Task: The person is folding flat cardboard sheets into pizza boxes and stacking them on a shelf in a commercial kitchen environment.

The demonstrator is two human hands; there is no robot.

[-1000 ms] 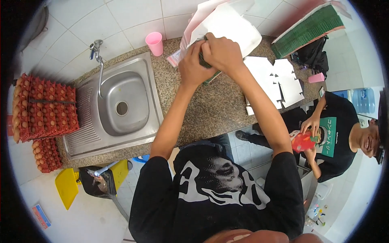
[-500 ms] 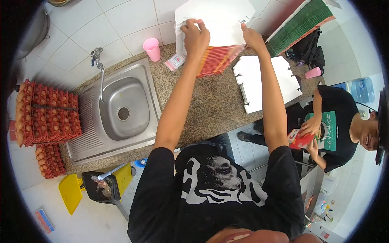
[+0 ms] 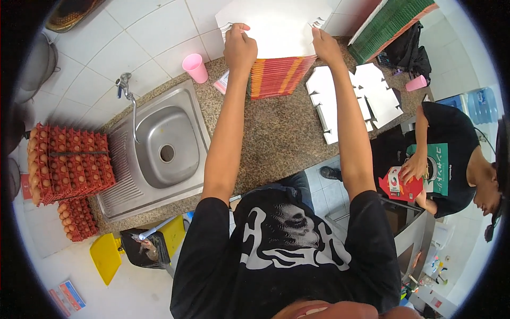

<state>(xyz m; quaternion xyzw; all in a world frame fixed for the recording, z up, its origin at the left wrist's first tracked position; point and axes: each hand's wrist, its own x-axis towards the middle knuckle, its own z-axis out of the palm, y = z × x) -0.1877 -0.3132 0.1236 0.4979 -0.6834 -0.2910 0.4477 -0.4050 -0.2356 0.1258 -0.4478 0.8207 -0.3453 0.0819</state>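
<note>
A tall stack of flat cardboard box blanks (image 3: 284, 77), white on top with red and orange edges, stands on the counter against the tiled wall. My left hand (image 3: 240, 48) is closed on the left edge of the uppermost white blank (image 3: 276, 26). At its right edge my right hand (image 3: 326, 48) grips with the thumb on top, its other fingers largely hidden. Partly behind my right forearm, more white box blanks (image 3: 324, 98) with notched edges lie on the counter.
Left are a steel sink (image 3: 164, 138), a faucet (image 3: 125, 87) and stacked red egg trays (image 3: 71, 162). A pink cup (image 3: 195, 68) stands by the wall. Green-edged cardboard (image 3: 390, 29) is stacked back right. At right a co-worker (image 3: 451, 127) holds a red box (image 3: 401, 185).
My hands and the top blank have shifted slightly left in view. The white blanks at right now show a second notched piece spread beside the first. The co-worker's red box has turned.
</note>
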